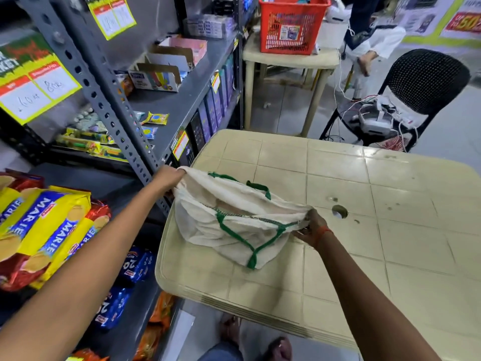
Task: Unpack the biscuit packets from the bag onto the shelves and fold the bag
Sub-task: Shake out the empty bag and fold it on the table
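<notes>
A cream cloth bag (208,225) with green handles hangs stretched just above the left edge of the beige plastic table (364,217). My left hand (169,177) grips its far left rim and my right hand (311,226) grips its right rim, holding the mouth wide. The bag looks limp, and I see nothing inside. Yellow Marie biscuit packets (44,225) lie stacked on the grey shelf at the left, with red packets beneath them. Blue biscuit packets (135,264) sit on the shelf below.
The grey metal shelving (114,113) stands along the left with boxes and small packets. A second beige table bearing a red basket (291,24) is behind. A black chair (416,95) with wires and a device stands at the right. Someone sits at the far back.
</notes>
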### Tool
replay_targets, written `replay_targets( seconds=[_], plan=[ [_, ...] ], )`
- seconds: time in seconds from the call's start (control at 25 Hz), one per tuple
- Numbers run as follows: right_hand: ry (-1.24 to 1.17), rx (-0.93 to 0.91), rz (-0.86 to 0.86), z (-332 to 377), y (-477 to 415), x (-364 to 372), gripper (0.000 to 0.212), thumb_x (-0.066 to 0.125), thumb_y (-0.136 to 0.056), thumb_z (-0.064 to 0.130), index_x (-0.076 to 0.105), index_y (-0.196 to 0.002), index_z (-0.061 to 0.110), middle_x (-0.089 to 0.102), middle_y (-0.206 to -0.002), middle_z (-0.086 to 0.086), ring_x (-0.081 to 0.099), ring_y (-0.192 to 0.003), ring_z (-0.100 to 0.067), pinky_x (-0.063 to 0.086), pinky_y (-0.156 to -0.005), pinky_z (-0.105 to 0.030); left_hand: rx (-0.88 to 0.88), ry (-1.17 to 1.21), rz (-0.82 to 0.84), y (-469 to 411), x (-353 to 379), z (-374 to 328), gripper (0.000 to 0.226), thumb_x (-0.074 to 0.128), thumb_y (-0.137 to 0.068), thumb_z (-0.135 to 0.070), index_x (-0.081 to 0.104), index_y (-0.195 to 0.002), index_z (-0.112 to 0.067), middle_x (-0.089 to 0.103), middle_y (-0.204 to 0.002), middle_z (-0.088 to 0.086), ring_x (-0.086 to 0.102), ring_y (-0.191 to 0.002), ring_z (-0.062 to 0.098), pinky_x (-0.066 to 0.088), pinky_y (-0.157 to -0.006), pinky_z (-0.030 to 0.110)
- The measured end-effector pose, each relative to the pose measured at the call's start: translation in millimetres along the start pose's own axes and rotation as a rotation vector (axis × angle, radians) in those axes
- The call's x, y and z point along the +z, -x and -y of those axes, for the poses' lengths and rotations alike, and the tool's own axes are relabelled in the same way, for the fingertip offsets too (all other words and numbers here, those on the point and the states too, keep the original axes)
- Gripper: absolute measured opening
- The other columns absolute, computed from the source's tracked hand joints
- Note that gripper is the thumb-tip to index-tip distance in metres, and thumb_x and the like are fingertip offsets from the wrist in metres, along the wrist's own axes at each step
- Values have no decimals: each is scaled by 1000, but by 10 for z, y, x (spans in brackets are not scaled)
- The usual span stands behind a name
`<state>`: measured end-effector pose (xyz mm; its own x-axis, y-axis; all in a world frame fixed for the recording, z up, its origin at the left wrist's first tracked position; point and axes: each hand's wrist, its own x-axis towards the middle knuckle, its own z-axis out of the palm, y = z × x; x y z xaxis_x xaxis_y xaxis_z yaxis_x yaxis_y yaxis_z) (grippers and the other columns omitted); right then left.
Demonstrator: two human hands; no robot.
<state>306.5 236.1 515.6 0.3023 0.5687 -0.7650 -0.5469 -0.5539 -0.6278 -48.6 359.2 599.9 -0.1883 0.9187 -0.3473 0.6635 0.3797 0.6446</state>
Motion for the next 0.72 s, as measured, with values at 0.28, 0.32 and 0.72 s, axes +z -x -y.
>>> replay_targets(
  seconds=[0.28, 0.32, 0.72],
  plan=[
    [1088, -403, -167, -47, 57, -418, 34, 61, -81, 0, 58, -115, 2, 66, -110, -23, 67, -92, -38, 58, -70, -40, -113, 103, 267, 286, -50, 92, 20, 59, -84, -11, 48, -67, -12, 40, -58, 7, 39, -40, 16, 38, -31, 14],
    [1023, -408, -164, -49, 41, -438, 32, 56, -83, -4, 60, -113, 1, 66, -110, -26, 66, -90, -38, 57, -73, -40, -141, 141, 302, 314, -85, 79, 17, 57, -85, -12, 51, -69, -12, 44, -60, 6, 42, -47, 17, 42, -33, 16],
    [530, -435, 141, 1414, 842, -189, 22, 49, -84, 24, 47, -63, 18, 39, -57, -1, 35, -47, -13, 40, -43, -16, 10, 120, -34, 275, -799, -731, 6, 48, -89, -1, 50, -93, -5, 52, -56, 11, 49, -21, 10, 46, -27, 20]
  ],
)
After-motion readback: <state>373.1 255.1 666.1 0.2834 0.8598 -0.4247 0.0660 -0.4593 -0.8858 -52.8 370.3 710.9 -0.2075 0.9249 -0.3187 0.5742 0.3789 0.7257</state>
